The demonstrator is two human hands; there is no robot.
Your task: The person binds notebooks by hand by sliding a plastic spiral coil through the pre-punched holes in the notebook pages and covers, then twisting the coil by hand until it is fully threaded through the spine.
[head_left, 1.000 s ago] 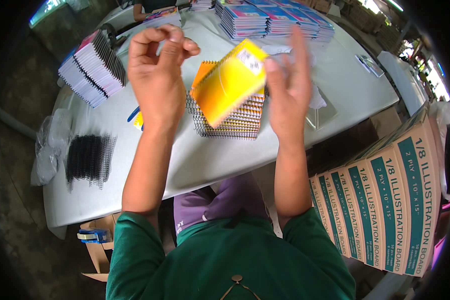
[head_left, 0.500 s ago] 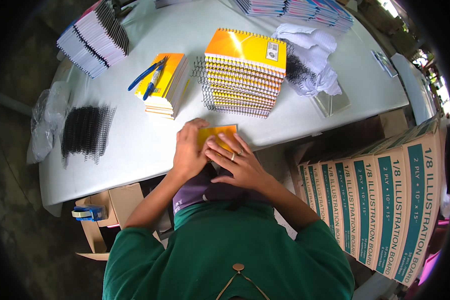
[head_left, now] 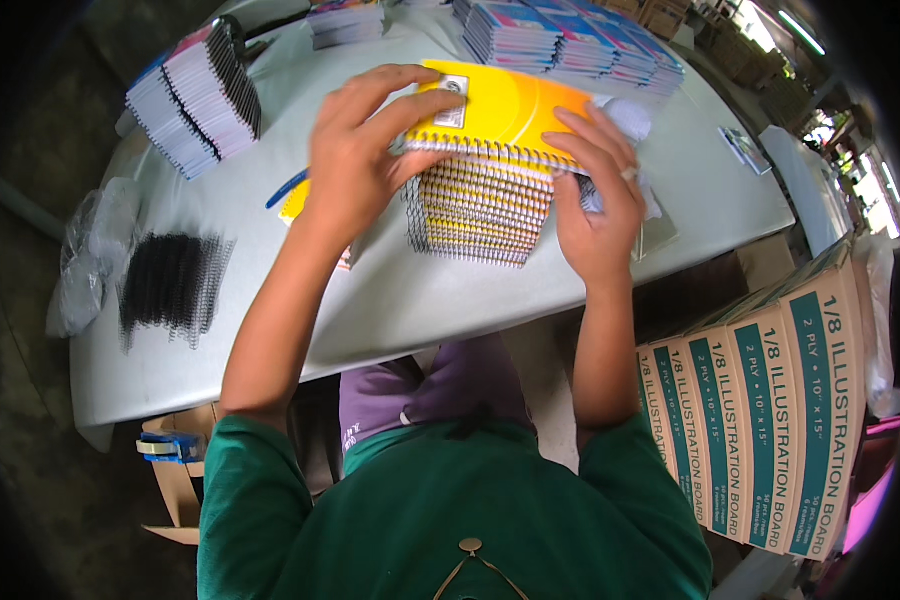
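Observation:
A yellow and orange spiral notebook is held between my two hands, its coiled edge toward me. My left hand grips its left end, fingers on the cover and thumb at the coil. At the right end my right hand has its fingers over the cover and its thumb below. Directly under it stands a stack of similar spiral notebooks, loose coil ends sticking out at its left. My left forearm mostly hides a smaller yellow pile and a blue-handled tool on it.
Black binding coils lie at the left beside clear plastic. Notebook stacks stand far left, and more blue-pink ones along the back. Cartons line the right side. A blue tape dispenser sits below the table's left edge.
Both hands have moved from the table's near edge up and away to above the tall stack. They now hold a spiral notebook there. The view has shifted slightly.

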